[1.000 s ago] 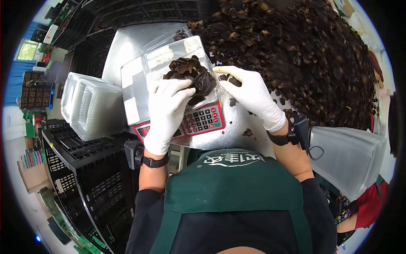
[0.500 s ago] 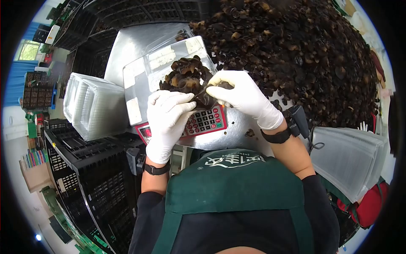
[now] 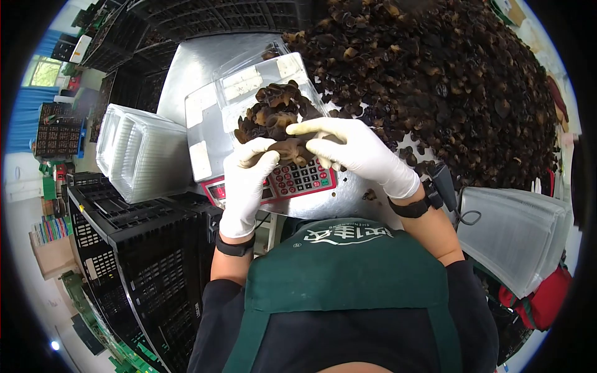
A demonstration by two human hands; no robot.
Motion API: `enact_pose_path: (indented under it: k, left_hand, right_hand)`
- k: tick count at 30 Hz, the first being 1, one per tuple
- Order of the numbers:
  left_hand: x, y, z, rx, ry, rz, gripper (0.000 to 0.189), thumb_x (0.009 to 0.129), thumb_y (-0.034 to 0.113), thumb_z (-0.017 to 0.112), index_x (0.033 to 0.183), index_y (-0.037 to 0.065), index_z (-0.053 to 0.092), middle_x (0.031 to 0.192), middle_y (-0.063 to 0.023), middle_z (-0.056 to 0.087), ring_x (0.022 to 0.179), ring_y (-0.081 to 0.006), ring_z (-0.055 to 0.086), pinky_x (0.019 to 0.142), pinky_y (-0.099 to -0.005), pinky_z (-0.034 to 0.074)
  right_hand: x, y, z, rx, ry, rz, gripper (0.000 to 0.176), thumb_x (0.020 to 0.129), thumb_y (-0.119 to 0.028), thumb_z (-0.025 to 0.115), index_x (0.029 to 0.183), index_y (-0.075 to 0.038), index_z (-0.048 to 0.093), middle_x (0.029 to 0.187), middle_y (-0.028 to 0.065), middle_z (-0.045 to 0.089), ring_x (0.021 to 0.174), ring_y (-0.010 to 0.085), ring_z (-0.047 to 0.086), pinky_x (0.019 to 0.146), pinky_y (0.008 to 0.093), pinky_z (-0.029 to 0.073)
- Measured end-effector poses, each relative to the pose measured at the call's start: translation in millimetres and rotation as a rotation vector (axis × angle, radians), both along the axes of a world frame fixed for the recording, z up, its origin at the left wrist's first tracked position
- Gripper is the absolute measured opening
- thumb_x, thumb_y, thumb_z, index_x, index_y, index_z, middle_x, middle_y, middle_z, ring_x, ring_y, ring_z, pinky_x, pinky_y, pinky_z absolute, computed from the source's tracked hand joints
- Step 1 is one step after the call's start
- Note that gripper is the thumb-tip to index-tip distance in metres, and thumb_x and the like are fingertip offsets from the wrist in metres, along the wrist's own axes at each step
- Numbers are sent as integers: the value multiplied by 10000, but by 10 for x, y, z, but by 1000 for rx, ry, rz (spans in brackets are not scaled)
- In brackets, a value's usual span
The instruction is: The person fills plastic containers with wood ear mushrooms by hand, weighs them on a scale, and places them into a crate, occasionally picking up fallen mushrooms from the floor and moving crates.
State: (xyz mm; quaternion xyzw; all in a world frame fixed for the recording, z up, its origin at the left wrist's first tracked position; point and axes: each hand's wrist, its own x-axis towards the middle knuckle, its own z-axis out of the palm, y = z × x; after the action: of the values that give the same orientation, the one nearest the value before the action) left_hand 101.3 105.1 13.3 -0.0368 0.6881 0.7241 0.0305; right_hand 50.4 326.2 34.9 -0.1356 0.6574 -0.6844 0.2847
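A brown wood ear mushroom (image 3: 290, 151) is held between my two white-gloved hands, just above the keypad of a red-edged digital scale (image 3: 303, 181). My left hand (image 3: 244, 180) pinches its left end between thumb and fingers. At its right end, my right hand (image 3: 357, 152) has thumb and fingers closed on it. Right behind the hands, a clear plastic box (image 3: 231, 118) rests on the scale with a heap of wood ear mushrooms (image 3: 273, 102) in it. My fingertips partly cover the near side of that heap.
A large pile of wood ears (image 3: 435, 81) covers the metal table (image 3: 186, 59) at the back right. Stacked clear boxes (image 3: 143, 155) stand at left, and more clear boxes (image 3: 513, 236) at right. Black crates (image 3: 155, 267) sit on the left. A dark cable (image 3: 469, 217) loops near my right wrist.
The wood ear between my hands has been turned and now lies stretched sideways. My left hand has shifted its fingers into a pinch on it; my right fingers have spread along it.
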Motion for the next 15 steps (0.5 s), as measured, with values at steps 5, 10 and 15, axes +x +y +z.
enact_pose_path:
  k: [5, 10, 15]
  left_hand:
    - [-3, -41, -74, 62, -47, -35, 184, 925, 68, 678, 1087, -15, 699, 979, -48, 727, 903, -98, 649, 849, -261, 507]
    - [30, -127, 31, -29, -58, -1, 151, 907, 54, 705, 1046, -4, 702, 951, -42, 726, 854, -88, 652, 803, -243, 513]
    - [-134, -287, 114, -250, 2, 73, 128, 892, 56, 733, 1003, -2, 706, 888, -28, 714, 786, -66, 635, 742, -215, 509]
  right_hand:
    - [27, -3, -73, 48, -29, 32, 152, 951, -144, 643, 1011, -5, 651, 751, 13, 633, 637, 53, 575, 562, 216, 459]
    - [65, -50, -82, 77, -23, 46, 122, 945, -130, 652, 965, -11, 636, 729, 5, 619, 613, 52, 551, 541, 218, 445]
    - [37, -200, -41, 117, 49, -27, 197, 965, -137, 631, 1124, -28, 671, 706, -13, 598, 616, 39, 535, 554, 208, 436]
